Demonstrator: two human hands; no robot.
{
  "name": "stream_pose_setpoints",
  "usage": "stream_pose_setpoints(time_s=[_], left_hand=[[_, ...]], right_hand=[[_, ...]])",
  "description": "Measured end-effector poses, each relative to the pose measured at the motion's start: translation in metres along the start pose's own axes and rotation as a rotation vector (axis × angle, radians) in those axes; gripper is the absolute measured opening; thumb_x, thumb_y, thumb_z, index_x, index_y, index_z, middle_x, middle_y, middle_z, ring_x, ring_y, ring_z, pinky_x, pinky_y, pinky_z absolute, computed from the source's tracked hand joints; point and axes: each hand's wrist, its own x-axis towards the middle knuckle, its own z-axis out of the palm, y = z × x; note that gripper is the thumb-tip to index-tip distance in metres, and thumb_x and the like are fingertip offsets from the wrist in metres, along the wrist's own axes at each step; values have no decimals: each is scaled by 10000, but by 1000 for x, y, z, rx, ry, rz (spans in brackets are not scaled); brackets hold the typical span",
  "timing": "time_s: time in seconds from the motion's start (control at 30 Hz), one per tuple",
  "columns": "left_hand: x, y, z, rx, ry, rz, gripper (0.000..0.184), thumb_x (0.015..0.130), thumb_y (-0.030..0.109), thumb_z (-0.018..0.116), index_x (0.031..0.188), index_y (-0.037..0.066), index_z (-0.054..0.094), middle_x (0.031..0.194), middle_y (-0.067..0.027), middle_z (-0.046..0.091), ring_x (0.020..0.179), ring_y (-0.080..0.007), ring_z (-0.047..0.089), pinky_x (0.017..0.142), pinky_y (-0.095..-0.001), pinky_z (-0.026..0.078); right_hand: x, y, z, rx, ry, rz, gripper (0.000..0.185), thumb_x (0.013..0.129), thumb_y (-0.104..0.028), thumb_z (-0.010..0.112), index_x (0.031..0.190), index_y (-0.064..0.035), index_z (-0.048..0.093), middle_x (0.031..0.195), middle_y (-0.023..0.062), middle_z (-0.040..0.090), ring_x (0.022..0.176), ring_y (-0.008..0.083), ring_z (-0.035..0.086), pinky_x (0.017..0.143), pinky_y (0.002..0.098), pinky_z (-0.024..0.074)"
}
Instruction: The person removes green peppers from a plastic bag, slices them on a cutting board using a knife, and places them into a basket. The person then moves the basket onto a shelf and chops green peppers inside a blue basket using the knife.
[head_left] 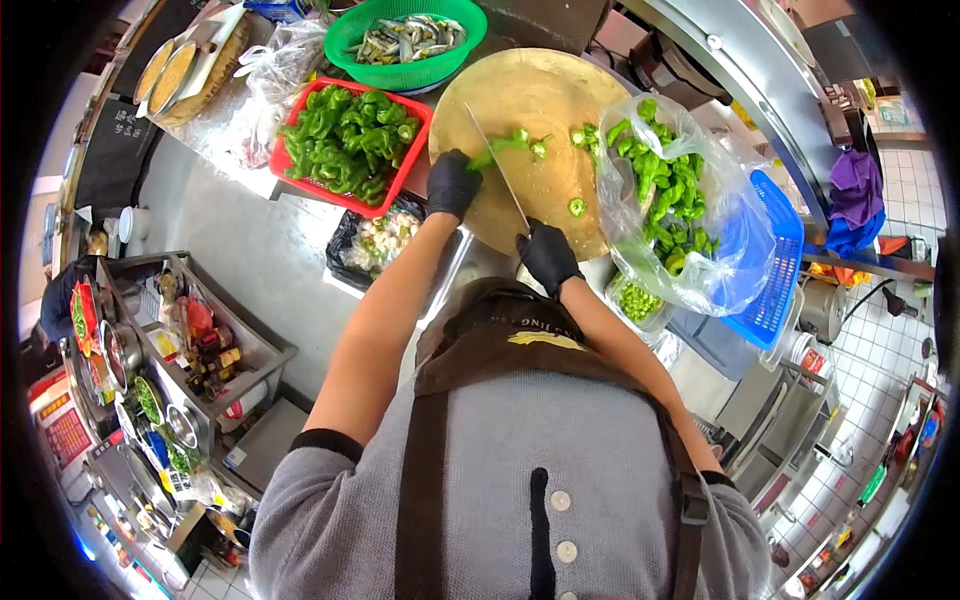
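On a round wooden chopping board [545,90] lies a green pepper [482,159], its end pinched by my left hand [453,186] in a black glove. My right hand [549,258], also gloved, is closed round the handle of a kitchen knife [505,178]. The blade slants across the pepper, close to my left fingers. Cut pepper pieces [577,207] lie to the right of the blade. At the board's right edge, an open clear plastic bag [625,215] holds many green peppers [675,190]. My left fingertips are partly hidden.
Left of the board stands a red basket [424,125] of green peppers, with a green basket [335,48] of small fish behind it. A black-lined container [345,262] of pale chopped pieces sits near my left forearm. A blue basket [778,290] is at right. A person [62,300] stands far left.
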Motion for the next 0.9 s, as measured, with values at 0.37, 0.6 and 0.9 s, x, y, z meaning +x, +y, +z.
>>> stream_pose_setpoints(time_s=[0.37, 0.6, 0.9], left_hand=[[-14, -6, -35, -264, 135, 14, 279, 615, 7, 614, 893, 25, 589, 853, -151, 582, 790, -316, 573, 702, -380, 463], [34, 26, 14, -164, 12, 399, 296, 617, 13, 654, 890, 55, 548, 906, -178, 535, 858, -378, 523, 748, -425, 435], [-24, -24, -63, -281, 106, 44, 327, 613, 107, 766, 858, 23, 565, 834, -121, 561, 805, -277, 537, 714, -358, 444]], right_hand=[[-82, 11, -51, 28, 283, -218, 694, 796, -49, 534, 1421, -168, 258, 941, 167, 573, 732, 334, 588, 632, 385, 484], [-111, 12, -13, 59, 510, -12, 708, 785, -54, 536, 1422, -194, 261, 900, 158, 580, 706, 320, 597, 603, 392, 480], [-94, -11, 16, -248, 312, -37, 805, 743, -79, 514, 1442, -101, 115, 957, 181, 584, 686, 348, 596, 532, 434, 462]])
